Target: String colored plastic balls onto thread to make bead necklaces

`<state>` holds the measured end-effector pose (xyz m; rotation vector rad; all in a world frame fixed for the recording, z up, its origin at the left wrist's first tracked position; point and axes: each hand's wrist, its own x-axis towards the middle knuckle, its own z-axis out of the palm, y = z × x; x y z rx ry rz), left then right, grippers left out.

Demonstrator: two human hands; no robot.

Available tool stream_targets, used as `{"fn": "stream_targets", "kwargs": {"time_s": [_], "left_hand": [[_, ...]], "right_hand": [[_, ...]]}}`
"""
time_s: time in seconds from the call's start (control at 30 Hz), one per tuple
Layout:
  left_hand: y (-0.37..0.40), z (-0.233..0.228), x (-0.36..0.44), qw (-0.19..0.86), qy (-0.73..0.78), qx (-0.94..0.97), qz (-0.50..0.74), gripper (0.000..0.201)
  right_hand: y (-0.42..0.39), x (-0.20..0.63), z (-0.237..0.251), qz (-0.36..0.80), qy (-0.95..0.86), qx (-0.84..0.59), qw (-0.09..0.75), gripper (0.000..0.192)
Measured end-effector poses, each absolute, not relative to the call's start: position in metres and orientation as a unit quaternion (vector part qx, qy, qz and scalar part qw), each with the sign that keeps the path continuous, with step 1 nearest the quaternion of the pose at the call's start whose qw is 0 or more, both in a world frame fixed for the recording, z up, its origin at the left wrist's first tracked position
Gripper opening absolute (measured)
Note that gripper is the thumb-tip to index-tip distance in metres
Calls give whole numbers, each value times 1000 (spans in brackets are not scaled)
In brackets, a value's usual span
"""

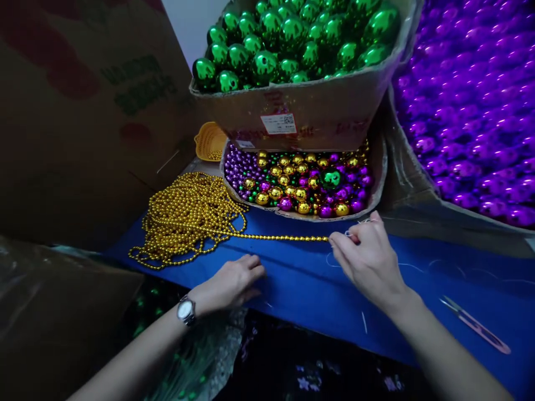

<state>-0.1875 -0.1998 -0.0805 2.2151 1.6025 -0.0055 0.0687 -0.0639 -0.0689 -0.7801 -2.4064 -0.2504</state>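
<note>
My right hand (368,262) is closed in a pinch on the end of a gold bead strand (284,238). The strand stretches straight to the left into a tangled heap of gold bead strands (188,214). Thin pale thread shows around the pinching fingers. Below the strand, my left hand (229,281), with a watch (186,310) on its wrist, hovers over or rests on the blue tabletop (301,284). Its fingers are loosely bent with the thumb apart, and I see nothing in them. Pink-handled thread snips (476,326) lie to the right of my right arm.
A cut-down carton (303,213) of mixed gold, purple and green beads stands behind the strand. Above it sits a cardboard box (326,111) of large green balls. Purple balls (463,111) fill a box at right. A yellow basket (204,139) stands behind the heap; a tall carton (83,122) blocks the left.
</note>
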Motion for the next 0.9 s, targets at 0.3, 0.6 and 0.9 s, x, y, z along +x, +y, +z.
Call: {"fn": "stream_targets", "kwargs": {"time_s": [0.3,0.6,0.9], "left_hand": [[-223,-123,-210,246,637,730,-21,7],[-177,-96,-17,235,325,914,55,13],[-185,-62,-72,-94,479,773,406,43]], "right_hand": [[-67,76,-74,-58,-902,-303,301,22],[-62,70,-67,-49,-924,-268,267,25],[-87,118,-38,-62,-898,-301,316,27]]}}
